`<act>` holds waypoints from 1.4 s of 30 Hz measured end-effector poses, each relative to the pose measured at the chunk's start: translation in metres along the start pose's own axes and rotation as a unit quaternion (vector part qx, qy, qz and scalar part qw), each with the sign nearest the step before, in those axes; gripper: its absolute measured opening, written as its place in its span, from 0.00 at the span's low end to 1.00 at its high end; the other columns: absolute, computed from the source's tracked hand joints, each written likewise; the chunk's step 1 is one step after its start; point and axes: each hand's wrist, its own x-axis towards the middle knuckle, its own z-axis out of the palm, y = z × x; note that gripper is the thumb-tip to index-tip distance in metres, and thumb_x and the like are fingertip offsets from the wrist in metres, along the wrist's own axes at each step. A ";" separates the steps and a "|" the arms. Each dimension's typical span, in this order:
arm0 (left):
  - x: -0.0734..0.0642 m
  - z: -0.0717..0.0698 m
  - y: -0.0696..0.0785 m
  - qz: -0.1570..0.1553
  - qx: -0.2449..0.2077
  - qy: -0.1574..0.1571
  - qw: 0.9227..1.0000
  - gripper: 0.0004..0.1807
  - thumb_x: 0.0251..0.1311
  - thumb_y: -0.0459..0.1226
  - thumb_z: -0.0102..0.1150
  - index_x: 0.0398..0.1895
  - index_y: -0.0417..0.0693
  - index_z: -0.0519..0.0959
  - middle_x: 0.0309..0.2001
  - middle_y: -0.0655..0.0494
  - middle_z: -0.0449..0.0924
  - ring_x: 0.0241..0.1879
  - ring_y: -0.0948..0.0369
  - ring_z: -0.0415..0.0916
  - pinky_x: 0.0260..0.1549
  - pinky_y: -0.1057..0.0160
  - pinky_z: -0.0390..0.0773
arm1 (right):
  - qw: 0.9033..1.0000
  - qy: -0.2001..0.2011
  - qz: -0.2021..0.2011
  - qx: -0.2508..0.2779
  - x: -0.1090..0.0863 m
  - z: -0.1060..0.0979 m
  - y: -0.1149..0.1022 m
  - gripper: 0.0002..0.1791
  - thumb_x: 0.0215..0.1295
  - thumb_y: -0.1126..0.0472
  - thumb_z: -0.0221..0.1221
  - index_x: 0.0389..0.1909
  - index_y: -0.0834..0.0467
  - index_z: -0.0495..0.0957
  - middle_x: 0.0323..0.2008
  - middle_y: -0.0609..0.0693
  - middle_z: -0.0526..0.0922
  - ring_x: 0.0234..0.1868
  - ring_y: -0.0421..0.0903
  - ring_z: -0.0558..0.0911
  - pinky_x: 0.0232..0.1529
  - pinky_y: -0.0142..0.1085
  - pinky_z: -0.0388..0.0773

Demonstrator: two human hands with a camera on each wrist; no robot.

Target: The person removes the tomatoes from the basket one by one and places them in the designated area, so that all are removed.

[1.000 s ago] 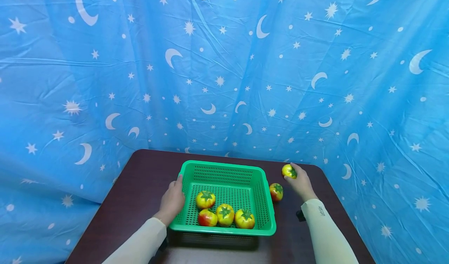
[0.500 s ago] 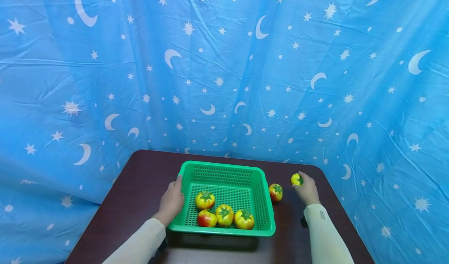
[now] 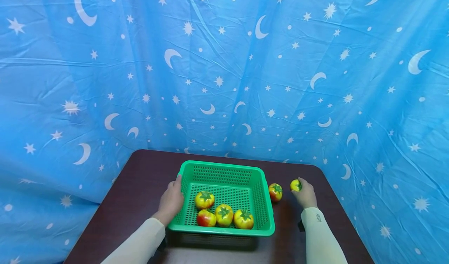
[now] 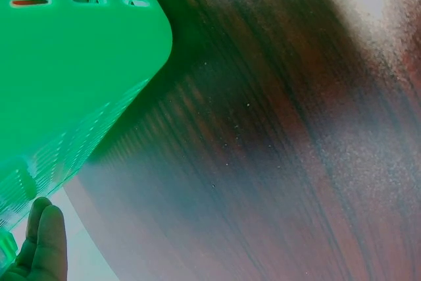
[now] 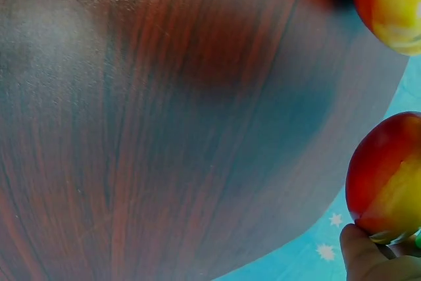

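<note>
My left forearm [image 3: 136, 240] slants inward and forward to my left hand [image 3: 171, 201], two of its visible fingers [image 4: 51, 241] nearly straight. Well apart, to its right, my right hand [image 3: 305, 194] pinches with curled fingers, the right forearm [image 3: 322, 236] reaching forward behind it.

You wear long, close-fitting, pale cream left sleeve [image 3: 137, 243], matching right sleeve [image 3: 322, 238], both ending at wrists. Small dark lettering [image 3: 319, 218] near right one's end. Black piece [image 3: 301, 226] beside your right wrist, dark piece [image 3: 162, 245] beside left. Left grip [image 3: 171, 202], right grip [image 3: 305, 195] bare.
</note>
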 end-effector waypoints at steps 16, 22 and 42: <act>0.000 0.000 0.000 0.000 0.007 0.002 1.000 0.38 0.63 0.32 0.50 0.74 0.45 0.47 0.63 0.37 0.64 0.51 0.46 0.75 0.50 0.44 0.76 | 0.999 -0.002 -0.013 -0.036 -0.003 0.012 0.004 0.33 0.63 0.64 0.57 0.68 0.63 0.58 0.62 0.70 0.63 0.56 0.65 0.69 0.58 0.61 0.69; 0.001 -0.001 0.000 -0.004 0.005 -0.004 1.000 0.38 0.64 0.32 0.50 0.75 0.46 0.47 0.63 0.38 0.64 0.51 0.47 0.75 0.51 0.44 0.76 | 0.999 -0.010 -0.021 -0.046 -0.001 0.019 0.006 0.33 0.63 0.63 0.58 0.68 0.62 0.59 0.62 0.69 0.64 0.56 0.65 0.70 0.59 0.60 0.69; 0.001 0.002 -0.001 -0.001 0.002 -0.003 1.000 0.38 0.64 0.32 0.50 0.75 0.45 0.47 0.63 0.37 0.64 0.51 0.47 0.74 0.50 0.43 0.75 | 0.998 -0.024 -0.024 -0.048 -0.003 0.029 0.009 0.33 0.62 0.64 0.59 0.68 0.61 0.60 0.61 0.70 0.65 0.56 0.65 0.70 0.58 0.61 0.69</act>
